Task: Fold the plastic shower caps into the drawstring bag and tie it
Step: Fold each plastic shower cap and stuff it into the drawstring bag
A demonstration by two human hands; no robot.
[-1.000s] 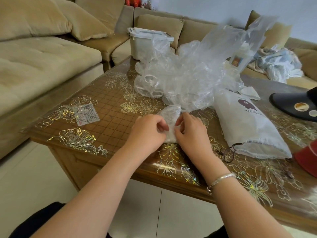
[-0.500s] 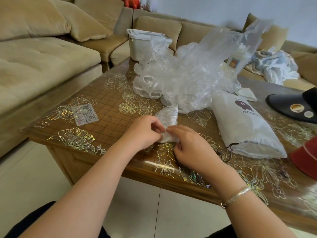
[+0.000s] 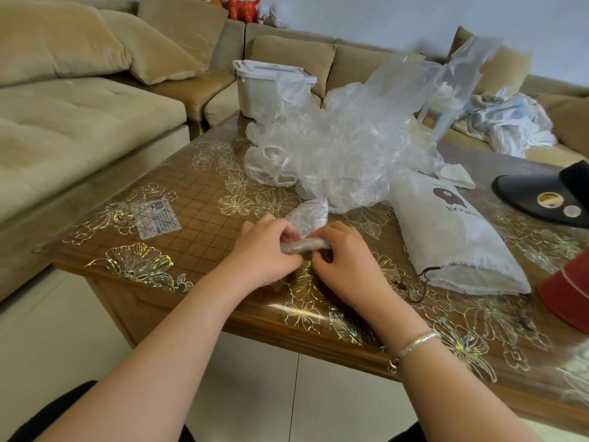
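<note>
Head view, left to right: we see a beige sofa point(image 3: 79, 122) along the far left, then a wooden table point(image 3: 197, 199) with a gold flower-pattern cover, a small card point(image 3: 156, 214) lying flat near its left corner. A white lidded tub point(image 3: 264, 86) stands at the table's back edge. Left hand point(image 3: 266, 250) has fingers curled, pinching the left end of a rolled shower cap point(image 3: 304, 244); the cap's unrolled end sticks up behind the hands. Right hand point(image 3: 345, 263) has fingers curled on the roll's right end, bracelet point(image 3: 411, 347) on that wrist. Both hands sit close together near the table's front edge. Behind them we see a loose pile of clear shower caps point(image 3: 338, 148), touching the drawstring bag point(image 3: 452, 237), which lies flat to the right, mouth toward us, cord point(image 3: 414, 287) loose. Far right: a black cap point(image 3: 541, 199) and a red hat point(image 3: 567, 295).
</note>
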